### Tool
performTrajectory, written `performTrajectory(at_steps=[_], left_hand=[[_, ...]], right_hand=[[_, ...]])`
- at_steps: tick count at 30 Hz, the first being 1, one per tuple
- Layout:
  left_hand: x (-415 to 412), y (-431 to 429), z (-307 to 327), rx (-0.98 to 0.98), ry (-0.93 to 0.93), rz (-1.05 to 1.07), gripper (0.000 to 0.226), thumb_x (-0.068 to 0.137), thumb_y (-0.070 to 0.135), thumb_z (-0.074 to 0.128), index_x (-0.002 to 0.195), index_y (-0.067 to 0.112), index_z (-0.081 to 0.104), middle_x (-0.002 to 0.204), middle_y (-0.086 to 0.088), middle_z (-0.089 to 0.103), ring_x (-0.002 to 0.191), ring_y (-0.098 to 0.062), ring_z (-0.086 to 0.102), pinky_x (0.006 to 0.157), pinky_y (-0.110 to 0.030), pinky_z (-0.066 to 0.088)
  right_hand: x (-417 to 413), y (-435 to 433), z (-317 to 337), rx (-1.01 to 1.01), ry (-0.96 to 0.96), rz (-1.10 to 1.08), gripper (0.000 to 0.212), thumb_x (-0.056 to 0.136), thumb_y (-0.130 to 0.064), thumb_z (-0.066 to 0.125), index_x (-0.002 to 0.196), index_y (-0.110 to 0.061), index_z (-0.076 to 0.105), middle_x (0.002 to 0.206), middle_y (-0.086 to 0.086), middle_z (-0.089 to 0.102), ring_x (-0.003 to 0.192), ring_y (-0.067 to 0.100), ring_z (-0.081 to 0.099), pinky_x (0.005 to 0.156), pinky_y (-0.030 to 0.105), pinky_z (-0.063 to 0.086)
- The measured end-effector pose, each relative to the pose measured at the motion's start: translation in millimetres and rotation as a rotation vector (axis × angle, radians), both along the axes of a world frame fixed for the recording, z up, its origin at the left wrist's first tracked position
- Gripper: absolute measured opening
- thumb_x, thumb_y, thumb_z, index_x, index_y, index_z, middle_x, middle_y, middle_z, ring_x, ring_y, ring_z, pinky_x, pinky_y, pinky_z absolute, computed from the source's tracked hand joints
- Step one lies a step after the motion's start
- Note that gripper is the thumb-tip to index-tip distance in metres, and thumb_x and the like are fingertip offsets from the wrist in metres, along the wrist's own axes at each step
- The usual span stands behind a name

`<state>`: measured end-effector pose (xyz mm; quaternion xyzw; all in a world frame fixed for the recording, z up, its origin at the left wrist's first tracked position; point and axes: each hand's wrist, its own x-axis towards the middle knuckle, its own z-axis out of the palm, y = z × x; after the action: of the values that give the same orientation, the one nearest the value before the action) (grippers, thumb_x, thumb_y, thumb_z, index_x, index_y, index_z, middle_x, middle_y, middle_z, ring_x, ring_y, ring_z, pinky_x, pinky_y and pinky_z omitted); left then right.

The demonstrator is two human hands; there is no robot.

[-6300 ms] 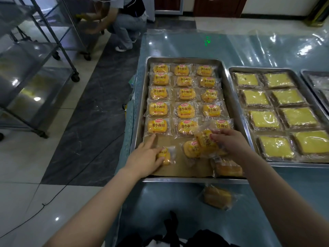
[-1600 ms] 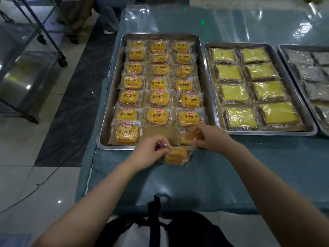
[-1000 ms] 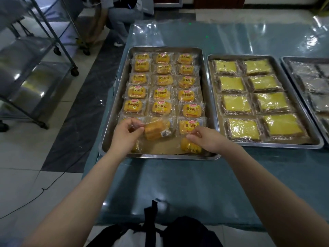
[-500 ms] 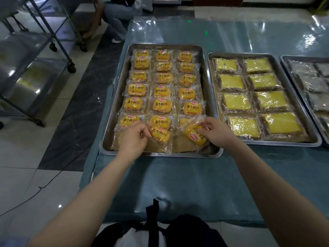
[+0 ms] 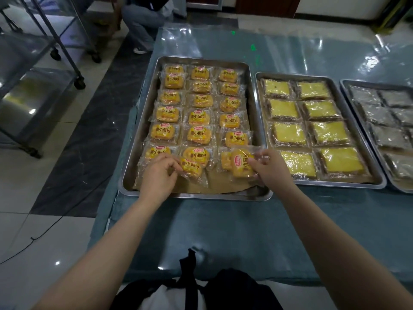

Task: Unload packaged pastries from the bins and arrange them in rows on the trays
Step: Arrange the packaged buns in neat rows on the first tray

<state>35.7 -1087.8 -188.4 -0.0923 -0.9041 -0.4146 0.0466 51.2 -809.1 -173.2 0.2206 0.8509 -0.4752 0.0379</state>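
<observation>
Glossy tiled floor [image 5: 26, 175], wheeled rack [image 5: 44, 70]

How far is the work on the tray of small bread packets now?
Done: rows of three packets fill the left tray almost to its near end.
In hand: the left hand pinches a packet; the right hand holds another packet.
Left: the bare brown paper at the near end, room for about one row.
</observation>
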Motion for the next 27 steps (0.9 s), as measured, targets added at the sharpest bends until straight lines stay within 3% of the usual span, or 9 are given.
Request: performTrajectory(at_steps=[2,4,6,8,13,16,20,23,27], left_hand=[[-0.5,-1.8,-2.8,-0.071,-0.1,-0.14,0.03,0.078,0.002,0.067,0.069,0.03,0.06,0.102,0.014,0.055,0.098,0.001,0.05,0.087,-0.017,0.036],[-0.9,-6.5,-4.7,-0.152,-0.271,-0.321,0.027,0.075,0.003,0.07,0.077,0.029,0.063,0.113,0.012,0.053,0.105,-0.003,0.049,0.092,-0.02,0.037],[-2.2,-12.4,-3.7,-0.182,-0.395,-0.431,0.024,0.076,0.009,0.073,0.088,0.028,0.066,0.122,0.011,0.049,0.108,-0.005,0.049,0.091,-0.016,0.036],[-4.7,-16.3,0.5,-0.162,-0.443,-0.456,0.022,0.079,0.02,0.073,0.099,0.027,0.068,0.126,0.014,0.048,0.109,-0.003,0.049,0.087,-0.012,0.032],[-9.0,-21.0,12.5,0.007,-0.426,-0.369,0.021,0.086,0.023,0.066,0.103,0.034,0.063,0.114,0.016,0.06,0.099,0.006,0.054,0.077,-0.009,0.04],[-9.8,-25.9,12.7,0.008,-0.382,-0.342,0.02,0.086,0.024,0.064,0.1,0.039,0.061,0.116,0.018,0.057,0.107,0.0,0.052,0.081,-0.015,0.039],[-15.9,-29.7,4.0,-0.176,-0.211,-0.168,0.024,0.085,0.025,0.065,0.107,0.034,0.063,0.139,0.009,0.043,0.137,-0.019,0.026,0.111,-0.039,0.017],[-22.4,-38.0,-2.8,-0.27,-0.132,-0.044,0.033,0.083,0.023,0.066,0.116,0.028,0.062,0.145,0.0,0.04,0.141,-0.025,0.017,0.114,-0.043,0.012],[-32.0,-47.7,-8.7,-0.323,-0.162,-0.097,0.048,0.085,0.025,0.064,0.131,0.024,0.052,0.147,-0.002,0.037,0.141,-0.027,0.018,0.113,-0.053,0.015]], right_hand=[[3.2,-3.6,-0.6,-0.029,0.005,-0.03,0.075,0.084,-0.02,0.071,0.144,-0.025,0.026,0.095,-0.001,0.065,0.075,0.016,0.067,0.063,0.04,0.059],[8.0,-8.8,-4.7,0.176,0.001,0.109,0.092,0.083,-0.021,0.071,0.149,-0.03,0.007,0.084,-0.008,0.061,0.068,0.009,0.062,0.054,0.028,0.052],[10.0,-12.3,-6.6,0.453,-0.053,0.255,0.079,0.085,-0.031,0.069,0.146,-0.023,0.019,0.076,-0.011,0.057,0.062,0.005,0.053,0.049,0.021,0.038],[7.9,-10.1,-6.7,0.53,-0.129,0.272,0.058,0.085,-0.035,0.067,0.135,-0.02,0.041,0.086,-0.006,0.063,0.069,0.012,0.057,0.056,0.027,0.043],[14.2,-7.6,-7.9,0.122,-0.072,-0.02,0.012,0.083,-0.026,0.071,0.09,-0.022,0.063,0.087,0.004,0.07,0.072,0.016,0.066,0.064,0.038,0.058],[23.8,-10.9,-6.1,-0.141,-0.09,-0.191,0.036,0.083,-0.032,0.07,0.109,-0.016,0.05,0.093,0.009,0.068,0.07,0.024,0.069,0.06,0.042,0.059],[30.8,-5.3,-2.0,0.496,-0.01,-0.007,0.05,0.085,-0.041,0.062,0.124,-0.023,0.038,0.097,0.001,0.062,0.069,0.016,0.057,0.05,0.029,0.041],[18.7,-14.1,0.4,0.603,0.176,0.187,0.049,0.085,-0.032,0.064,0.128,-0.025,0.043,0.119,0.002,0.056,0.098,0.019,0.056,0.075,0.037,0.051],[-5.7,-34.3,-20.5,0.714,0.055,0.569,0.075,0.088,-0.046,0.059,0.15,-0.027,0.02,0.159,0.004,0.014,0.145,0.027,0.012,0.114,0.046,0.021]])
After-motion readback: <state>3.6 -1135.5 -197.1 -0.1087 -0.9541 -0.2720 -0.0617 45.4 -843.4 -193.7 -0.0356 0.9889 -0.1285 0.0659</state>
